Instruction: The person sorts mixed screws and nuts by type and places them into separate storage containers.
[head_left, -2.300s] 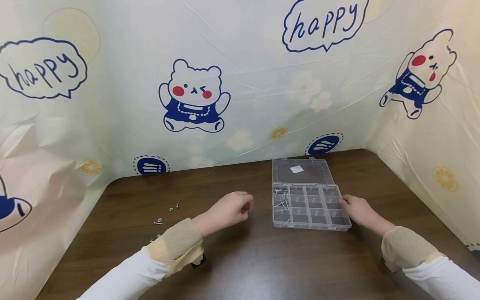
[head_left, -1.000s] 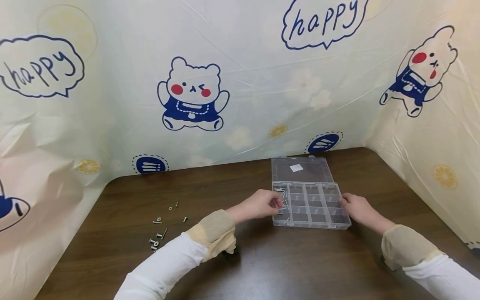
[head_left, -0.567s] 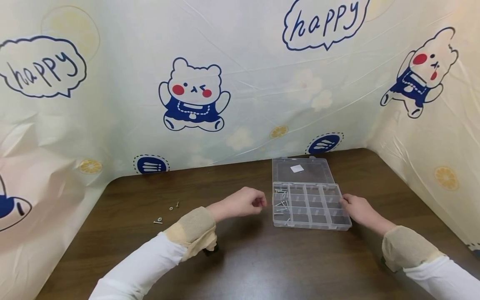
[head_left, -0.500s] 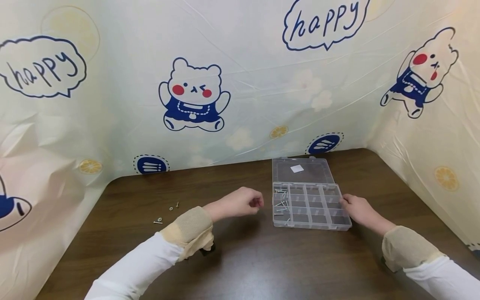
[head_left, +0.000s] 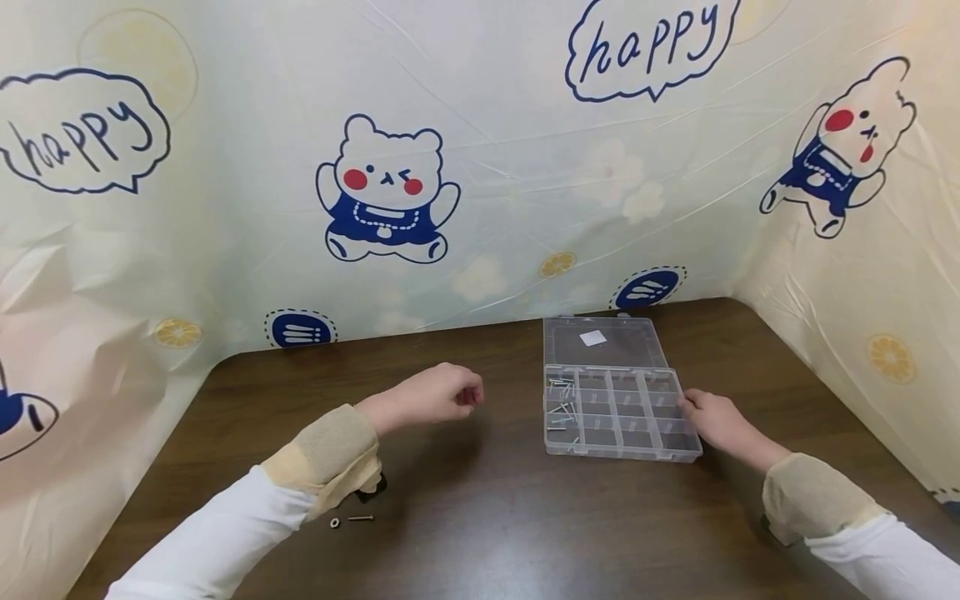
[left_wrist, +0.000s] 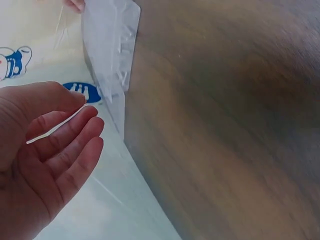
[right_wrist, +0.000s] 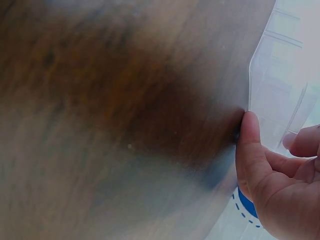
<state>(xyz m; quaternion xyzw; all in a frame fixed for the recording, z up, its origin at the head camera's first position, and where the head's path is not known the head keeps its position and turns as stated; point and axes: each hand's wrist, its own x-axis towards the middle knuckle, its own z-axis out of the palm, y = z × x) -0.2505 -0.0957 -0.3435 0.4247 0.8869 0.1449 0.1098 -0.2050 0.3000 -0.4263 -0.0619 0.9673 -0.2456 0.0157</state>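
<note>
A clear plastic compartment box (head_left: 624, 454) lies on the brown table with its lid folded back. Silver screws (head_left: 562, 410) sit in the compartments of its left column. My right hand (head_left: 722, 423) holds the box's right edge; in the right wrist view its thumb and finger are at the rim. My left hand (head_left: 429, 395) hovers over the table to the left of the box. Seen in the left wrist view, its fingers are loosely bent with nothing between them. A screw (head_left: 361, 518) and a small nut or washer (head_left: 335, 523) lie below my left forearm.
The left sleeve (head_left: 217, 529) covers part of the table's left side, where other loose hardware is hidden. A printed cloth (head_left: 510, 208) hangs behind and beside the table. The box's lid (head_left: 615, 350) reaches close to the back edge.
My left hand went to the box's left column, then drew back leftward. Another screw now lies in that column. The left forearm now covers loose pieces seen earlier. My right hand stays put.
</note>
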